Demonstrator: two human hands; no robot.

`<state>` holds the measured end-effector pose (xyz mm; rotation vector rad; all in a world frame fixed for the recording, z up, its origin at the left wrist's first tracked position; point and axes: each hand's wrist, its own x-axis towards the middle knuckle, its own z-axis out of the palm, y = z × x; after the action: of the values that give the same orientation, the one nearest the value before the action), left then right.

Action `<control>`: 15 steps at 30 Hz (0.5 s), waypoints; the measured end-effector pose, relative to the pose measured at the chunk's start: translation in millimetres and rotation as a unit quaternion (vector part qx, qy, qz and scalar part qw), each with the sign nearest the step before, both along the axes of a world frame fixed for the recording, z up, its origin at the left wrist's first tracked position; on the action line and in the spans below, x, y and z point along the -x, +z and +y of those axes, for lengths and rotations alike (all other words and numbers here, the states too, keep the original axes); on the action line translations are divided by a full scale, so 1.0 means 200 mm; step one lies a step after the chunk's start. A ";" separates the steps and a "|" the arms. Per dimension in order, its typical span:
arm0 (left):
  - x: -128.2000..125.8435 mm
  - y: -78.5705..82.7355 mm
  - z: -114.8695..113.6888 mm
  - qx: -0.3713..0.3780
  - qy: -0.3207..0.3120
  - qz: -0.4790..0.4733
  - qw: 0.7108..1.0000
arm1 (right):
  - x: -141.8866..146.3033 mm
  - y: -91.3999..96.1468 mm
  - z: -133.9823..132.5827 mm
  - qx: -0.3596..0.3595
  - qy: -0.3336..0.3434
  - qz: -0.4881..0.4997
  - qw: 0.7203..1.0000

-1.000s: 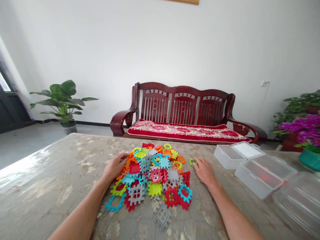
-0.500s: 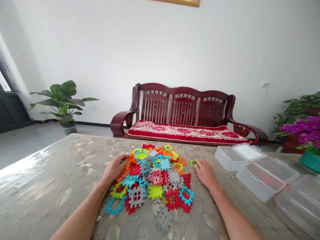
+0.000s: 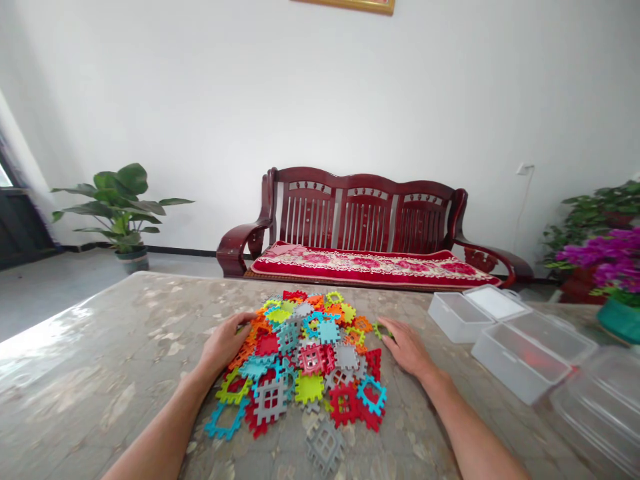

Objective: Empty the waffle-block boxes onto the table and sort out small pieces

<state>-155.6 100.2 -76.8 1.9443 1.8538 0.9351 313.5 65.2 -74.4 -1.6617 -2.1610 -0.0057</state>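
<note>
A heap of colourful plastic interlocking tiles (image 3: 309, 387) lies on the table, in red, orange, lime, blue and grey, some with window cut-outs. At the heap's left edge is my left hand (image 3: 225, 345), its fingers curled against the orange tiles. A bit of green shows between its thumb and forefinger, too small to name. To the right of the heap, my right hand (image 3: 406, 348) has its thumb and forefinger closed on a lime green tile (image 3: 378, 331), partly hidden by the fingers. A grey window tile (image 3: 325, 445) lies nearest to me.
Clear plastic boxes (image 3: 520, 360) stand at the right of the patterned tablecloth (image 3: 115, 373), with a transparent lid or box (image 3: 600, 407) nearer me. Purple flowers in a teal pot (image 3: 620, 320) stand at the far right. Behind the table is a red wooden bench (image 3: 367, 213).
My right hand has moved slightly left with the lime green tile, closer to the heap. My left hand stays by the heap's left edge. The view has shifted a little.
</note>
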 end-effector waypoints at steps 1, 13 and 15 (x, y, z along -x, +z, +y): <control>0.00 0.00 0.00 -0.002 -0.001 -0.002 1.000 | -0.01 0.00 0.00 -0.008 0.000 0.006 1.000; -0.01 0.04 -0.02 0.007 -0.001 0.000 1.000 | 0.00 0.04 -0.06 -0.007 -0.139 -0.048 0.989; -0.01 0.04 -0.02 0.005 -0.002 0.001 1.000 | -0.01 0.03 -0.03 -0.005 -0.126 -0.027 0.992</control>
<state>-153.7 96.3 -68.8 1.9434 1.8506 0.9211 315.1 58.8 -68.7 -1.9370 -1.9711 -0.1352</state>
